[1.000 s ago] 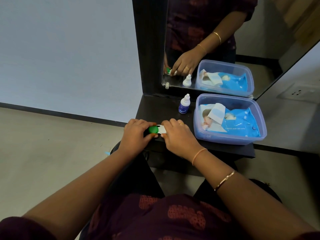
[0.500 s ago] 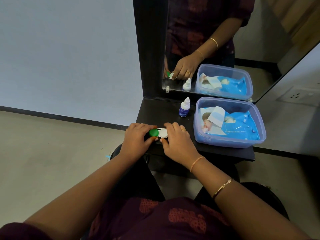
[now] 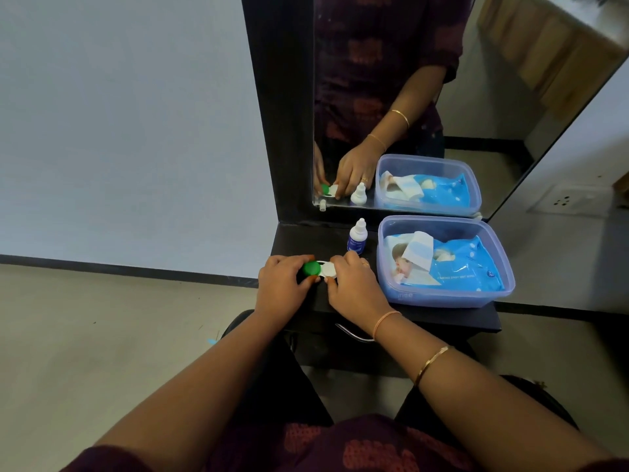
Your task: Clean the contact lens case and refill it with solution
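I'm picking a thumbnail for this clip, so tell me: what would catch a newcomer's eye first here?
First, the contact lens case with its bright green cap, at the front edge of the dark shelf, held between the left hand and right hand. Next, the clear tub with a blue wipes pack on the right, and the small solution bottle behind the hands. The mirror above doubles everything.

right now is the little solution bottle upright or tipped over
Upright. The solution bottle stands on the black shelf with its white cap on top, behind the hands and beside the plastic tub.
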